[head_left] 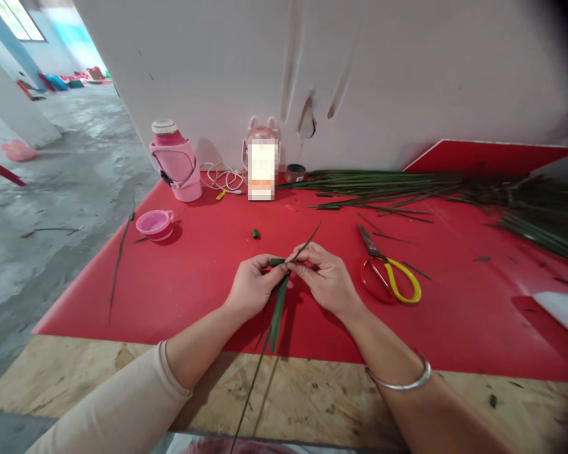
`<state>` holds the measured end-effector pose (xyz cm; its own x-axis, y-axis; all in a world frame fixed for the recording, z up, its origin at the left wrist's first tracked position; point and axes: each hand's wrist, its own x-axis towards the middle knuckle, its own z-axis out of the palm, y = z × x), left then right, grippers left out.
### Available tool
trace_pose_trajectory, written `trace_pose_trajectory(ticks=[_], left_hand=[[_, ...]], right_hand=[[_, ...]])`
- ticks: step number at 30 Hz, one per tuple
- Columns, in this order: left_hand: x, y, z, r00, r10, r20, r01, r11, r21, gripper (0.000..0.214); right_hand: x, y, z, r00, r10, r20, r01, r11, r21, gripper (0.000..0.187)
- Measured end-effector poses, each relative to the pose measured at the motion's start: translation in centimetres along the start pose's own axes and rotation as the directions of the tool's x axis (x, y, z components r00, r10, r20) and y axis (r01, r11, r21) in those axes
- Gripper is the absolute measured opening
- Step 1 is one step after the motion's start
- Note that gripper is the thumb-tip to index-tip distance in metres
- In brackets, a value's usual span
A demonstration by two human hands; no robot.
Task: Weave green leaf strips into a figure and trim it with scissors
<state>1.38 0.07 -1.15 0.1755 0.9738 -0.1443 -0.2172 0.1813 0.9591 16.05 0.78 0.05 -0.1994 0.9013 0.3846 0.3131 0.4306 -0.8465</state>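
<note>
Beige sleeve (118, 391), leaf strips (278, 312) over red-covered chipboard (322, 394), pale wall (407, 69), concrete floor (88, 170)

Tan chipboard tabletop (99, 358), mostly under smooth red sheet (184, 284). On sheet: strapped pink cyl. bottle (184, 167), sm. round pink cup (155, 226), coiled white cable (233, 178), red/yellow-handled metal scissors (381, 256), long green leaf bundle (383, 181) at rear R.

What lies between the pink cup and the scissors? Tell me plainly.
Between cup and scissors, the head view shows the left hand and right hand pinching green leaf strips, and a small leaf piece beyond the left hand.
</note>
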Motion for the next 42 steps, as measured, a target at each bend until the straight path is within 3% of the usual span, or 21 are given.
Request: trace_pose_trajectory(ticks=[3, 7, 10, 13, 19, 24, 27, 29, 30, 32, 34, 37, 39, 42], left_hand=[[-0.1, 0.0, 0.3, 0.999, -0.025, -0.036, 0.022, 0.996, -0.087, 0.021], [-0.1, 0.0, 0.5, 0.997, -0.073, -0.033, 0.063, 0.971, -0.232, 0.022], [0.0, -0.1, 0.4, 0.997, -0.081, -0.016, 0.076, 0.975, -0.209, 0.02], [0.2, -0.2, 0.2, 1.0, -0.024, -0.017, 0.022, 0.995, -0.094, 0.016], [-0.1, -0.2, 0.1, 0.998, 0.024, 0.052, -0.025, 1.0, 0.016, 0.019], [-0.2, 0.0, 0.1, 0.998, -0.001, 0.062, -0.001, 1.0, 0.025, 0.021], [-0.1, 0.0, 0.1, 0.995, -0.057, 0.076, 0.058, 0.998, -0.008, 0.024], [-0.1, 0.1, 0.0, 0.986, -0.122, 0.113, 0.129, 0.99, -0.057, 0.027], [-0.1, 0.1, 0.0, 0.978, -0.155, 0.138, 0.167, 0.983, -0.079, 0.028], [-0.2, 0.3, 0.0, 0.955, -0.217, 0.203, 0.242, 0.964, -0.108, 0.03], [-0.3, 0.5, 0.0, 0.926, -0.263, 0.272, 0.302, 0.947, -0.109, 0.031], [-0.5, 0.8, -0.1, 0.891, -0.29, 0.35, 0.346, 0.932, -0.106, 0.029], [-0.4, 0.8, -0.2, 0.892, -0.275, 0.359, 0.343, 0.929, -0.14, 0.027], [-0.3, 0.7, -0.3, 0.934, -0.217, 0.282, 0.277, 0.941, -0.193, 0.024]], right_hand=[[0.0, 0.2, 0.5, 0.998, 0.05, -0.043, -0.047, 0.996, 0.072, 0.007], [-0.2, 0.2, 1.0, 0.994, 0.031, -0.106, -0.024, 0.998, 0.062, 0.007], [-0.3, 0.0, 1.2, 0.984, 0.1, -0.15, -0.083, 0.99, 0.113, 0.006], [-0.2, -0.3, 1.3, 0.952, 0.246, -0.182, -0.193, 0.945, 0.266, 0.03], [0.4, 0.0, 1.1, 0.911, 0.392, -0.127, -0.311, 0.856, 0.413, 0.046], [0.6, 0.2, 0.3, 0.894, 0.449, 0.001, -0.395, 0.785, 0.477, 0.051], [0.6, 0.1, -0.9, 0.92, 0.383, 0.077, -0.383, 0.847, 0.369, 0.047], [0.6, 0.0, -1.9, 0.974, 0.219, -0.051, -0.207, 0.962, 0.176, 0.038], [0.5, 0.0, -2.3, 0.987, 0.08, -0.138, -0.078, 0.997, 0.021, 0.034], [0.5, -0.1, -2.9, 0.955, -0.219, -0.199, 0.148, 0.937, -0.318, 0.032], [0.6, 0.0, -3.1, 0.92, -0.38, -0.094, 0.277, 0.8, -0.532, 0.033], [0.7, 0.5, -3.2, 0.923, -0.383, 0.048, 0.334, 0.732, -0.594, 0.026], [0.8, 1.0, -3.4, 0.955, -0.285, 0.083, 0.287, 0.815, -0.504, 0.021], [0.7, 1.3, -3.3, 0.998, 0.007, 0.065, 0.007, 0.976, -0.22, 0.02]])
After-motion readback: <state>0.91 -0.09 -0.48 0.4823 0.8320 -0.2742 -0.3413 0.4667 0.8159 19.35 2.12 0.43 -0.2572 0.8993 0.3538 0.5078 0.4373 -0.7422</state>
